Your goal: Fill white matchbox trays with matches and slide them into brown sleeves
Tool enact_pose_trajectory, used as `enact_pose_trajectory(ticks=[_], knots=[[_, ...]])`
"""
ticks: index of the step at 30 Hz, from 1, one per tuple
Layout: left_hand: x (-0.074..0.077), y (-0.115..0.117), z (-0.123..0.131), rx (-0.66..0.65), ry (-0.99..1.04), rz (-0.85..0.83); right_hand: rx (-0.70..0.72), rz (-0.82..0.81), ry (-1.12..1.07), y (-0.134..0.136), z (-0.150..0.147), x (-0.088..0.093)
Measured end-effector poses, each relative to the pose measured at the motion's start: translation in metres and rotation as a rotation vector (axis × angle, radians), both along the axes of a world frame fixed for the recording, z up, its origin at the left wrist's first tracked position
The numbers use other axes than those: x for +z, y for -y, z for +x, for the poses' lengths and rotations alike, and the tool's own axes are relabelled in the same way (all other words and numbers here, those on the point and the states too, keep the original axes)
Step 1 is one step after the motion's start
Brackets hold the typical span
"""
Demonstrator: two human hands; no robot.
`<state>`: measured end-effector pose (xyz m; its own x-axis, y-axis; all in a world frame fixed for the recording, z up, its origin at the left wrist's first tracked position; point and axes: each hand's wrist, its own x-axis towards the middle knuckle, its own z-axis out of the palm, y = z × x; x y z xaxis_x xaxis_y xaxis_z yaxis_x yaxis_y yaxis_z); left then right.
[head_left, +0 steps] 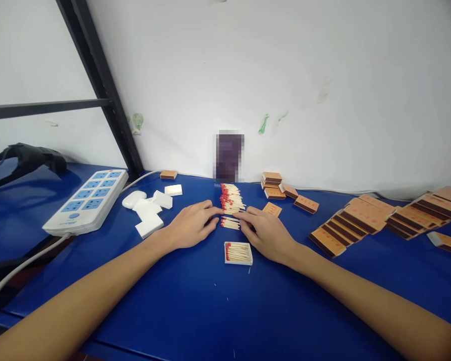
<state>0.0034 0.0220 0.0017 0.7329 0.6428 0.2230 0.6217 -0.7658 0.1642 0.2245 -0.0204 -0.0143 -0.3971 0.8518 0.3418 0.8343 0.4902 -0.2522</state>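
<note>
A heap of red-tipped matches [232, 197] lies on the blue table in front of me. Just nearer, a small separate row of matches [230, 223] lies with its heads to the left. My left hand [193, 224] rests at the head side, index finger stretched to the matches and thumb apart from it. On the stick side is my right hand [267, 234], its index fingertip at the gap between heap and row; its fingers are apart. Closer to me sits a white matchbox tray [251, 258] with matches in it.
White empty trays [149, 225] lie to the left, beside a power strip [86, 203]. Closed matchboxes [272, 177] are stacked by the wall; rows of matchboxes [364, 215] stretch along the right. A blurred dark rectangle [229, 156] leans at the wall.
</note>
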Motion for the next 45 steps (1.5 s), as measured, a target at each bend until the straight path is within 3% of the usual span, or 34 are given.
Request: enact_pose_trajectory(ticks=[18,28,38,45], knots=[[0.003,0.008,0.004,-0.011,0.016,-0.03,0.073,-0.059,-0.122,-0.003,0.002,0.002],[0.006,0.006,0.012,-0.014,-0.033,0.036,0.122,-0.131,-0.118,-0.009,0.002,0.008],[0.013,0.016,0.018,-0.046,-0.153,0.046,0.133,0.03,0.302,-0.002,-0.004,0.017],[0.012,0.016,0.019,-0.035,-0.217,0.146,0.176,0.03,0.26,-0.002,-0.003,0.008]])
